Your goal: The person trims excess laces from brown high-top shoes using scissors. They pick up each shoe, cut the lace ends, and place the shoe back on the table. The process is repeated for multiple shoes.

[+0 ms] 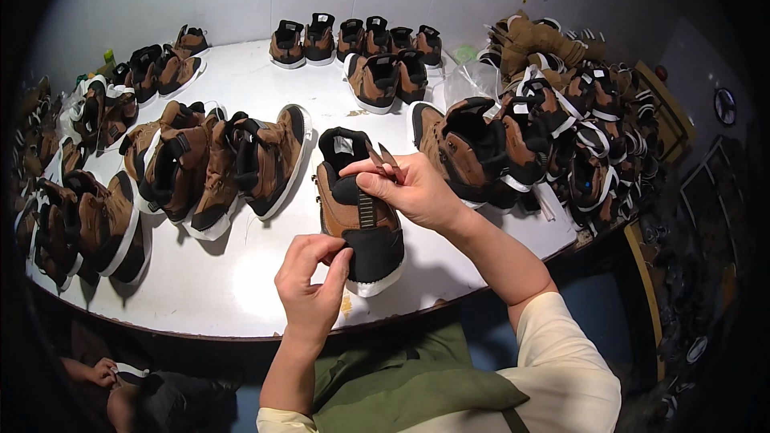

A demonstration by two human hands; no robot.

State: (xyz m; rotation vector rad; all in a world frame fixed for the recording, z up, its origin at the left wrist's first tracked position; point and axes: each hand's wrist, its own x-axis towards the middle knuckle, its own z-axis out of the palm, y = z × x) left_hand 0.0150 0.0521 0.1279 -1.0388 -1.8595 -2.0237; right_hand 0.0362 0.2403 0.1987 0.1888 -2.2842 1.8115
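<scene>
A brown and black shoe (379,252) with a white sole stands on the white table in front of me, its black toe nearest me and its opening facing away. My left hand (311,279) is at the left of the toe, thumb and forefinger pinched together; whatever lies between them is too small to make out. My right hand (413,188) is over the padded tongue, thumb and forefinger at its edge. In that hand are small thread snips (387,162), their two pointed blades sticking up beside the shoe opening.
Brown shoes (269,156) stand grouped on the table's left, with more shoes (377,80) along the back. On the right, a large heap of shoes (589,140) rises beside a clear plastic bag (473,80). Another person's hand (103,371) shows below the curved table edge at lower left.
</scene>
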